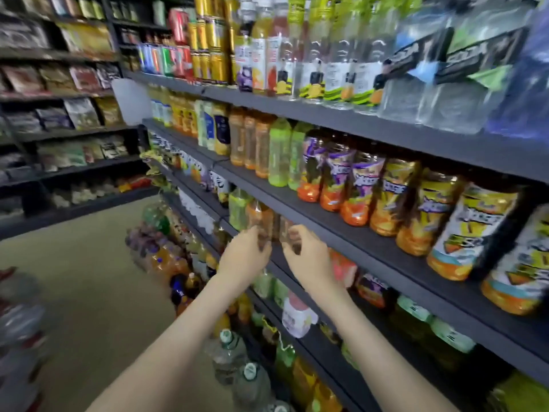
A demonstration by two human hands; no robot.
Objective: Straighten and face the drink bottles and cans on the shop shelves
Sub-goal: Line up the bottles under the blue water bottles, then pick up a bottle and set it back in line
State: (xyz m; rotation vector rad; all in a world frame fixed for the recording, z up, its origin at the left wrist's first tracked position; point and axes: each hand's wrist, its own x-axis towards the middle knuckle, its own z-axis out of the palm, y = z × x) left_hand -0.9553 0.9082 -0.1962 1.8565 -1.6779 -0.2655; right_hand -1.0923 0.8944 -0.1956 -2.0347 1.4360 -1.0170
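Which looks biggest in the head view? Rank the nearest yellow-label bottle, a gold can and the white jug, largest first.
1. Yellow-label bottle, though it is nearest the camera, so partly appearance.
2. White jug.
3. Gold can, farthest away, so its true size is unsure.

Two bare hands: left hand (246, 257), right hand (307, 260). Two amber-brown clear plastic bottles (261, 221) in the grips, one per hand. Three orange-tinted tea bottles (249, 141) side by side on the shelf above. Two pale green plastic bottles (279, 153) just beside them. Three dark juice bottles with purple-and-orange labels (335, 179) next along. Gold cans (214, 49) on the top shelf stacked and blurred, number not countable.
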